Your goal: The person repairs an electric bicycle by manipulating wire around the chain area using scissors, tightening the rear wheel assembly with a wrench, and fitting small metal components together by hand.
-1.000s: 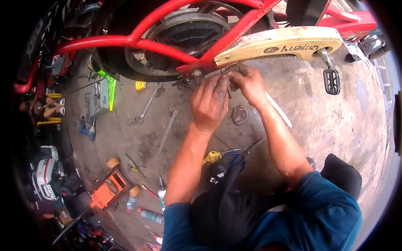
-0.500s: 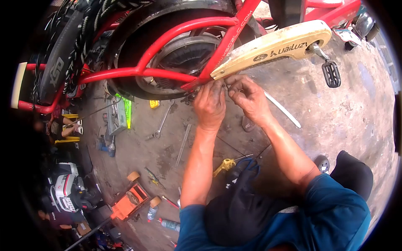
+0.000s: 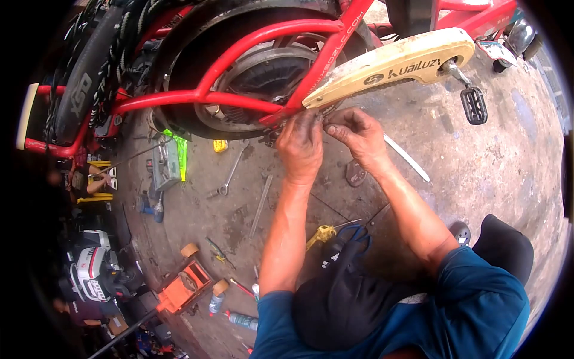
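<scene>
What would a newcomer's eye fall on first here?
Probably the red tubular metal bike frame sweeping across the top, with the long cream chain guard at its right. Next, the bare, smudged hands close together beneath the guard's left end. A boxy orange jack stands out lower left.

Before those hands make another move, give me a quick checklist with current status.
1. Left hand up by the rear end of the chain cover: ok.
2. Right hand working close beside it: ok.
3. Firm grip on a part between them: cannot tell, fingers hide it.
4. Pedal away from both hands: ok.
5. Wrench within a hand: not ok, it lies on the floor.
6. Chain cover firmly fastened: cannot tell.
</scene>
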Action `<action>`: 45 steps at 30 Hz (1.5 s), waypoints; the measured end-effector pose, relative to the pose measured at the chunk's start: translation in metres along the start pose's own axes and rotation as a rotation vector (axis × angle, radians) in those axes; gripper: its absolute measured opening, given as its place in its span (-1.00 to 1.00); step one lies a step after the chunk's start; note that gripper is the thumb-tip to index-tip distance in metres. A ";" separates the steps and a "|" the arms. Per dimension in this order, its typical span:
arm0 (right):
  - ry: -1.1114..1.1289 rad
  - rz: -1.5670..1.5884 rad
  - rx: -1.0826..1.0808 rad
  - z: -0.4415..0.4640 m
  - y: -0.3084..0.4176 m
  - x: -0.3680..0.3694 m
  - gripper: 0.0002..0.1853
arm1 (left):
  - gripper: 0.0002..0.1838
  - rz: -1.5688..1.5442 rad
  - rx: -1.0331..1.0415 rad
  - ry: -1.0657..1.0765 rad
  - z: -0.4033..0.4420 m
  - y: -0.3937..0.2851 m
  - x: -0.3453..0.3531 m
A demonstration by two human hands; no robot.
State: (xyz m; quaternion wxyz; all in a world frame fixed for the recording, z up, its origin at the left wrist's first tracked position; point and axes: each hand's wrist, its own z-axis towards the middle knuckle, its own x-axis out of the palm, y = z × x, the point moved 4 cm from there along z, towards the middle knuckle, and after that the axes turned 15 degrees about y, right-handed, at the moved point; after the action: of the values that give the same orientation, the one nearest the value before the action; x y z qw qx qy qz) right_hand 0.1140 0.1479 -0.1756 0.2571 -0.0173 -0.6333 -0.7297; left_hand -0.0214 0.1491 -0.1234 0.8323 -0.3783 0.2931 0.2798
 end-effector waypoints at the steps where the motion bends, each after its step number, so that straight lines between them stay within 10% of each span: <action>1: 0.000 -0.058 0.018 0.000 0.001 0.000 -0.77 | -0.88 0.001 -0.003 0.002 0.001 -0.001 -0.001; 29: -0.008 -0.233 0.128 0.006 0.020 0.000 -0.81 | -0.81 0.030 0.078 0.007 -0.003 0.001 0.002; 38: 0.019 -0.349 0.046 0.005 0.012 -0.002 -0.79 | -0.91 -0.368 -0.394 0.174 0.005 -0.012 -0.009; 45: -0.082 0.285 0.179 -0.020 -0.013 0.003 -0.73 | -0.91 0.008 0.091 0.029 -0.012 -0.034 0.003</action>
State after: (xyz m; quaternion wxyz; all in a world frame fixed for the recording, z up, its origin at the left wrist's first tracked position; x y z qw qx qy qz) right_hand 0.1123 0.1285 -0.1903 0.3325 -0.1135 -0.6968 -0.6254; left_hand 0.0002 0.1217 -0.1161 0.8432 -0.3427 0.3190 0.2642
